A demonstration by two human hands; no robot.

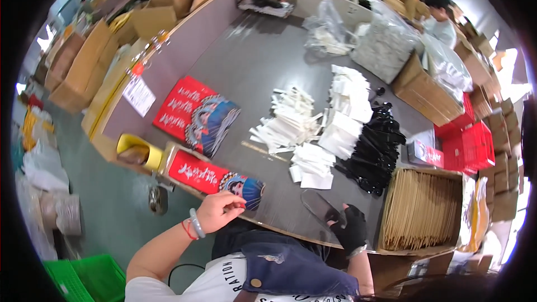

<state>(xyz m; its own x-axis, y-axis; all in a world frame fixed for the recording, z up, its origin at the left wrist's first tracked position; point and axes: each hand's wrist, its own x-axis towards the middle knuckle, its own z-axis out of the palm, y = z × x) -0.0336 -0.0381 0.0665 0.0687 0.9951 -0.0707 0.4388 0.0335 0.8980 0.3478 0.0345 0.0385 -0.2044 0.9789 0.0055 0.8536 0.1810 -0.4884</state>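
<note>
My left hand (220, 211), bare, with a grey bangle and a red cord at the wrist, is over the table's near edge. Its fingers curl together beside a stack of red and blue printed sleeves (196, 173); a bit of red shows at the fingertips, too small to name. In a black fingerless glove, my right hand (352, 230) closes on one end of a long, dark, see-through piece with a rounded end (320, 206), lying low over the tabletop. Ahead lie white paper packets (312, 166), thin white strips (291, 120) and a heap of glossy black utensils (376, 148).
A carton of wooden chopsticks (422, 210) stands at the right near edge. More red printed sleeves (196, 113) lie at left. A yellow holder (140, 152) hangs on the left edge. Plastic bags (329, 31), a red crate (470, 144) and a low rim (215, 8) border the table.
</note>
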